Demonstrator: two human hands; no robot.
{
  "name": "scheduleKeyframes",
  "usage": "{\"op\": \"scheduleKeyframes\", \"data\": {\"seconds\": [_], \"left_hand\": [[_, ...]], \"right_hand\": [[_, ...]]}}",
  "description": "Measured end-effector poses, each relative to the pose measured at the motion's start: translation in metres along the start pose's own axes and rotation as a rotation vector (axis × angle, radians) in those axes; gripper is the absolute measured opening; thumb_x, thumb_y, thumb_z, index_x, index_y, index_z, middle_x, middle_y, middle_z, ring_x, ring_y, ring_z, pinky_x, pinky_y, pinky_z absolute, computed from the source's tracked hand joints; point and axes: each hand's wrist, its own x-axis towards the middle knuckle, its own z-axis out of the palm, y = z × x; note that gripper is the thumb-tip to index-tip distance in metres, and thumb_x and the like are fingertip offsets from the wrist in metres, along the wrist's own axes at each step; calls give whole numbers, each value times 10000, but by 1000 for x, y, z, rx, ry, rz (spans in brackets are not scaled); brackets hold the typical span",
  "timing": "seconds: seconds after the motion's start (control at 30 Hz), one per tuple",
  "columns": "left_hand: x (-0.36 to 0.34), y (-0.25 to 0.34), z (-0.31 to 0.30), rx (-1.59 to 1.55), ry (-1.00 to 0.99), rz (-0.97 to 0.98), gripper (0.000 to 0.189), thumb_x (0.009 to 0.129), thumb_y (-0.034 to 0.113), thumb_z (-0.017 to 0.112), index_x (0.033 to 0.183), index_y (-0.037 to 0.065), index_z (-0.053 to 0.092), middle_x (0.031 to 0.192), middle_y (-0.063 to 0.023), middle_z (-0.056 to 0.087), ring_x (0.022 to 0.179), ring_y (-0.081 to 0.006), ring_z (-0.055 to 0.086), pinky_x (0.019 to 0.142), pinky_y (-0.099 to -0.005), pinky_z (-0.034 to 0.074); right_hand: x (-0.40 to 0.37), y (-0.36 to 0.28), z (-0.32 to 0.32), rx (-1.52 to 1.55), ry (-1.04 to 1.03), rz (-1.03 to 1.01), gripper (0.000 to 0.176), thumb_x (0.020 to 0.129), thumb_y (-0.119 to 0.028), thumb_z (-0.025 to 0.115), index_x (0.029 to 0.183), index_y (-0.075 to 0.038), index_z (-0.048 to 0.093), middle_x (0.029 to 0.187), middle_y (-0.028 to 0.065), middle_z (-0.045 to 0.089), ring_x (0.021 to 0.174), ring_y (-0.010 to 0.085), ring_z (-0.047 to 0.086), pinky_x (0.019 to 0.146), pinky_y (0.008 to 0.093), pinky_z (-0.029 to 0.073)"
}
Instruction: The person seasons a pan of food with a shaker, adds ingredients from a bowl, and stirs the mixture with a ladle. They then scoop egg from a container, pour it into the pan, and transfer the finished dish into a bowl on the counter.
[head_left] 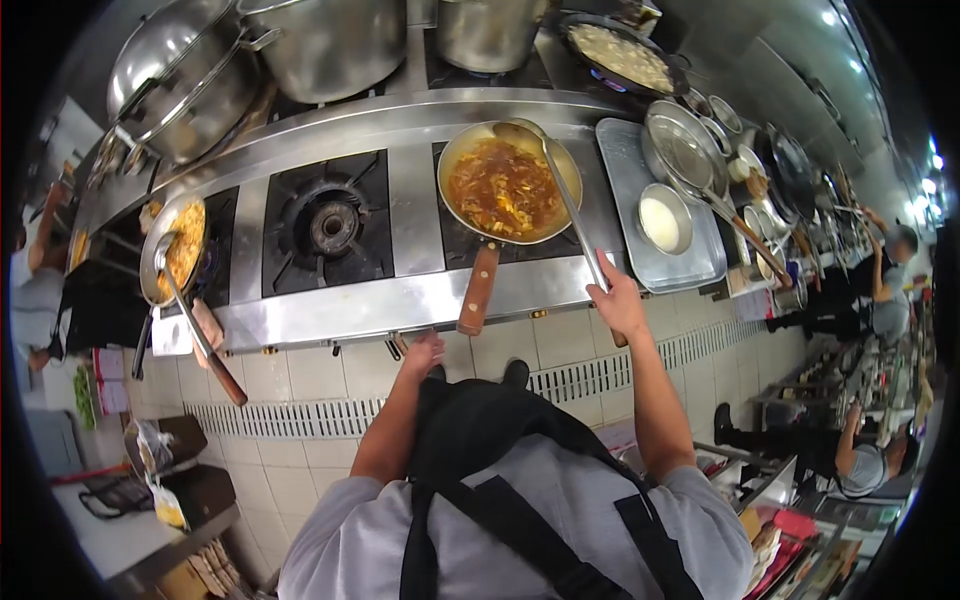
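My right hand (620, 301) is closed round the handle of a long metal ladle (574, 212). The ladle's bowl rests at the far rim of a frying pan (566, 160) on a burner. Reddish-brown sauce with yellow, egg-like pieces (505, 187) fills the pan. The pan's wooden handle (479, 290) points toward me, with no hand on it. At the stove's front edge, beside a dark control knob (398, 344), my left hand (425, 353) has its fingers curled. What they hold, if anything, is hidden.
A bare burner (333, 228) lies left of the pan. Further left, a second pan (154, 250) holds yellow-orange food and a ladle (190, 315). A metal tray (624, 150) at right carries a bowl of white liquid (664, 219). Large pots (325, 50) stand behind. Other people work at both sides.
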Motion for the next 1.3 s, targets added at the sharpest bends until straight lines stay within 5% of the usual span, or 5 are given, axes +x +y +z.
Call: {"op": "scheduleKeyframes", "data": {"seconds": [0.2, 0.33, 0.63, 0.9, 1.3], "left_hand": [[23, -3, 75, -510, -1, -22, 395, 925, 382, 521, 1148, 57, 525, 988, -124, 601, 931, -256, 595, 827, -409, 488], [31, -8, 101, -743, 108, 102, 360, 930, 380, 532, 1004, 28, 555, 841, -109, 620, 820, -247, 627, 746, -362, 564], [52, -35, 122, -686, 464, 533, 407, 860, -33, 615, 1131, 90, 338, 1074, -117, 477, 898, -231, 588, 801, -362, 559], [39, -28, 129, -1128, 249, 360, 345, 958, 253, 527, 1117, -45, 458, 920, -148, 548, 841, -256, 607, 822, -347, 585], [54, -25, 126, -1184, 347, 252, 266, 973, 198, 498, 1057, -48, 556, 895, -125, 591, 819, -241, 634, 743, -271, 598]], "right_hand": [[12, 22, -16, -28, -118, -132, 689, 773, -111, 632, 1414, -146, 384, 724, 173, 588, 547, 216, 493, 593, 326, 453], [18, 29, -43, -158, -286, -195, 701, 774, -93, 585, 1426, -201, 352, 1051, 204, 642, 856, 422, 601, 815, 429, 495], [35, 72, -121, -834, -213, -599, 714, 776, -23, 551, 1409, -305, 378, 791, 119, 565, 677, 323, 621, 587, 435, 522], [42, 89, -176, -1000, -17, -772, 751, 736, 13, 559, 1383, -341, 417, 763, 80, 519, 599, 271, 602, 506, 396, 518], [66, 75, -142, -274, -103, -669, 661, 773, -29, 588, 1396, -159, 409, 1049, 242, 622, 949, 433, 581, 844, 452, 457]]}}
